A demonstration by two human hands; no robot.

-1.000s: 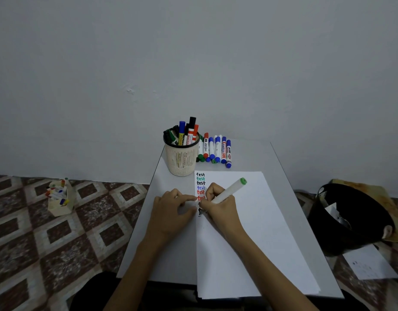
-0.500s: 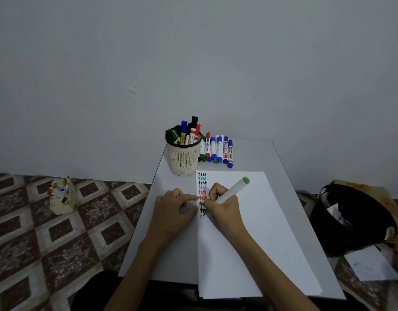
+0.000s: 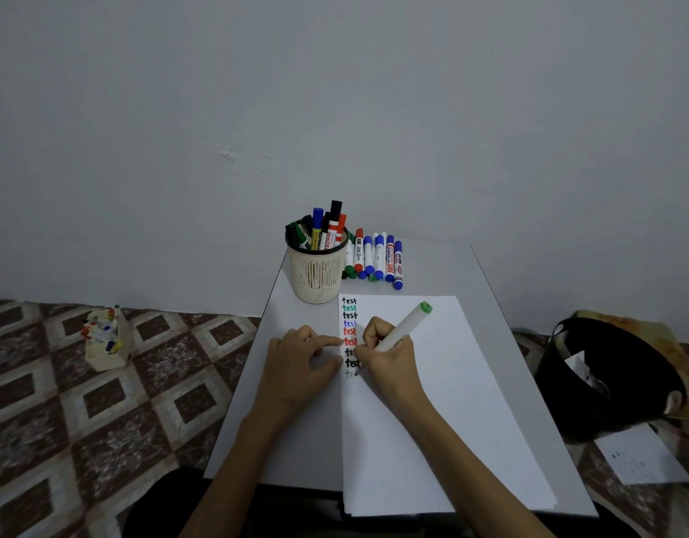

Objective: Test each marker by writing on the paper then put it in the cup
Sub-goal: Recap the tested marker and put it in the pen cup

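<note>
Since half a second ago, the green writing under the last black word has grown from a first stroke to a faint "te". The right hand [image 3: 389, 355] has shifted slightly along that line.

The right hand grips a white marker [image 3: 405, 326] with a green end cap. Its fingers are curled round the barrel, its tip is down on the paper [image 3: 432, 401], and the capped end tilts up and away to the right. The left hand [image 3: 300, 366] lies relaxed on the surface [image 3: 296, 440] and holds nothing; its forefinger reaches to the paper's left edge.

The paper covers the right half of the surface and overhangs the near edge. A column of the word "test" in black, green, blue and red runs down the paper's left side.

A cream mesh cup [image 3: 317, 273] stands near the far left corner, with several markers [image 3: 323, 231] upright in it. A row of loose markers [image 3: 373, 258] lies just right of it along the far edge.

On the floor to the left stands a small box of pens [image 3: 104, 343]. To the right are a black bin [image 3: 606, 382] and a loose sheet [image 3: 641, 456].
</note>
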